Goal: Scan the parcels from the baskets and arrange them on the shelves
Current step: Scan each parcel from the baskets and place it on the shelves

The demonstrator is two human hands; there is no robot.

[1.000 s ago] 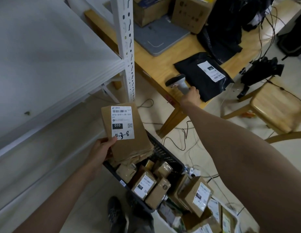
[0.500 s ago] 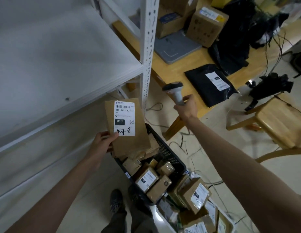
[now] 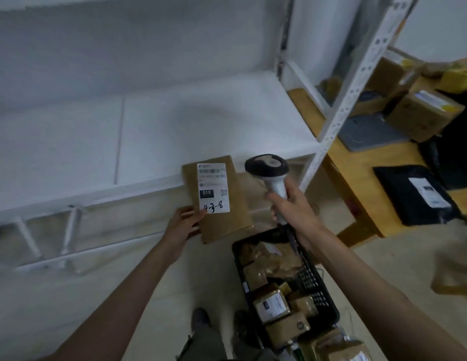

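the left hand grips a flat brown parcel by its lower edge, label up, just in front of the white shelf. the right hand grasps a scanner beside it, above the black basket of parcels.

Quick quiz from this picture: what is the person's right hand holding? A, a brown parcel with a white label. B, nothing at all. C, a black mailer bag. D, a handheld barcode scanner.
D: the right hand grips the handle of the barcode scanner, while the left hand holds the brown parcel beside it, and the black mailer bag lies on the wooden table.
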